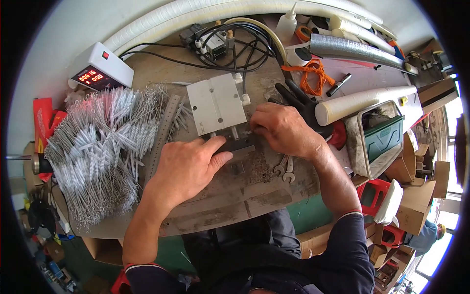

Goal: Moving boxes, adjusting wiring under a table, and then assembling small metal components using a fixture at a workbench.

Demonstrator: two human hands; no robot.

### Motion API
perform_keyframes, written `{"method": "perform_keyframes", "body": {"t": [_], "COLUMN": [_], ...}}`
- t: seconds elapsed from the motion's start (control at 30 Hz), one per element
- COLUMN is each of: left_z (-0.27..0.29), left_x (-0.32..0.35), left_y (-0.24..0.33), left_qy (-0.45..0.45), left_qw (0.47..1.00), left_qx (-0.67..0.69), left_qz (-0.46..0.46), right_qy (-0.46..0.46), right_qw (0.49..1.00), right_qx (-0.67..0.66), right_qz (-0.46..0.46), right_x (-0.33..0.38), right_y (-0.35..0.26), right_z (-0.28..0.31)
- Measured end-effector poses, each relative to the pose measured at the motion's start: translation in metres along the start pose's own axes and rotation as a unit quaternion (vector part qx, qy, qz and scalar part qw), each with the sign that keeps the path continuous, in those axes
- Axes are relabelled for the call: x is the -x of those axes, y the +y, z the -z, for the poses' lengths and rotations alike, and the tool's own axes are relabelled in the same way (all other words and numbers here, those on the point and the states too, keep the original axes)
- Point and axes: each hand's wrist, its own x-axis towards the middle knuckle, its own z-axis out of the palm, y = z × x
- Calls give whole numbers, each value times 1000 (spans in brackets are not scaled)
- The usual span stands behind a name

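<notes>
A light grey metal block with two short rods lies mid-table, a dark metal bar at its near side. My left hand rests by the rods, its thumb and index finger apart and its other fingertips partly hidden. I see nothing held in it. At the bar's right end my right hand is closed in a pinch, with a small bristly piece, seemingly a wire brush, showing at its fingertips. Many similar twisted-wire brushes are heaped at the left, beside a steel ruler.
A white counter box with red digits stands at the back left. Black cables and a valve lie behind the block. Two wrenches sit near the front edge. At the right are a black glove, foam-covered tubes and a bin.
</notes>
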Motion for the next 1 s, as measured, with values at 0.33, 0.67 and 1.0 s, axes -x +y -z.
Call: {"method": "perform_keyframes", "body": {"t": [0.33,0.67,1.0], "left_z": [9,10,13], "left_x": [-7,-7,-15], "left_y": [4,10,14], "left_qy": [-28,-39,-55], "left_qw": [1000,998,996], "left_qx": [11,-43,-72], "left_qz": [7,5,13], "right_qy": [-5,-10,-33], "right_qw": [996,993,985], "right_qx": [-90,-117,-162], "right_qz": [-3,-11,-54], "right_x": [5,7,5], "right_y": [10,14,17], "right_z": [0,-3,-1]}}
